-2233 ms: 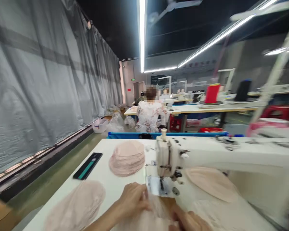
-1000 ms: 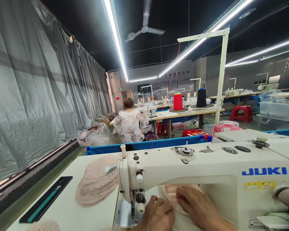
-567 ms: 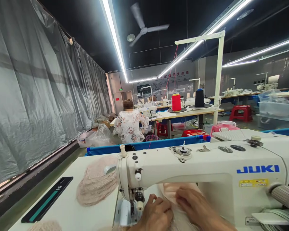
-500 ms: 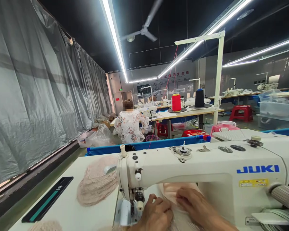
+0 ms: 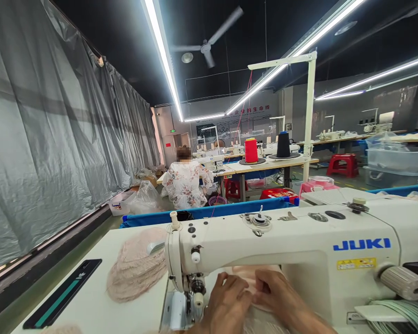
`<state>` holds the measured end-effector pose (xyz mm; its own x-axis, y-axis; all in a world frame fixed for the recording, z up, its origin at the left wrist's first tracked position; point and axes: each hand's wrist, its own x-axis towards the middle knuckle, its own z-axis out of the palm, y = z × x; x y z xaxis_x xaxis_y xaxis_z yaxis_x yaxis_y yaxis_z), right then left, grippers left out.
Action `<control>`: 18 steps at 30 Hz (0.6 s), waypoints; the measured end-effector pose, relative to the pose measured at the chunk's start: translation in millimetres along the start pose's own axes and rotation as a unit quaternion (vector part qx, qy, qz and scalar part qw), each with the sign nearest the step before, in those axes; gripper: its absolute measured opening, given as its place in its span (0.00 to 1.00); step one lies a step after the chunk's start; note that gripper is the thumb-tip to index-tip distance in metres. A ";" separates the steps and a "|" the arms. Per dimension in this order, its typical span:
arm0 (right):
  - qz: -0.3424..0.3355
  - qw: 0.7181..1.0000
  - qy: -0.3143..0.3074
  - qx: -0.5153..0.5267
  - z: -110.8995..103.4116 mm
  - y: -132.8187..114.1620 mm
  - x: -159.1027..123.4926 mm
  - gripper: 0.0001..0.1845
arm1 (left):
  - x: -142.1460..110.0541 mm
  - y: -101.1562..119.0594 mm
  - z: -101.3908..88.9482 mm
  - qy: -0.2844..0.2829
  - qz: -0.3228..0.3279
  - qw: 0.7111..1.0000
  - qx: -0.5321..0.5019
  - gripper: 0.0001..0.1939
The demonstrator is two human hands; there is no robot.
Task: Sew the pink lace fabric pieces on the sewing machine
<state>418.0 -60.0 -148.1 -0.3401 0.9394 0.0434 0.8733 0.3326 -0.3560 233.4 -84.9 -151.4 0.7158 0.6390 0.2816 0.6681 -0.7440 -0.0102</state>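
Both hands are reaching forward from the lower edge of the view, backs turned up and palms facing down. The left hand (image 5: 228,304) is lying flat with its fingers (image 5: 223,280) curled slightly and pointing ahead, the thumb side turned toward the other hand. The right hand (image 5: 277,294) is sitting just beside it, knuckles raised a little, its fingertips bending inward until they are nearly touching the left hand's. The right forearm is angling in from the lower right; the left wrist is entering almost straight from below.
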 end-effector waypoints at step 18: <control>-0.054 0.995 0.017 0.086 -7.1 17.1 -14.9 0.17 | 2.1 -3.7 18.0 -0.033 0.019 0.999 0.032 0.08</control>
<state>440.5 -67.7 -148.2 -0.4149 0.9019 0.1202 0.7590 0.4159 -0.5010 236.1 -77.3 -168.1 0.7512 0.6237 0.2158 0.6505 -0.7551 -0.0818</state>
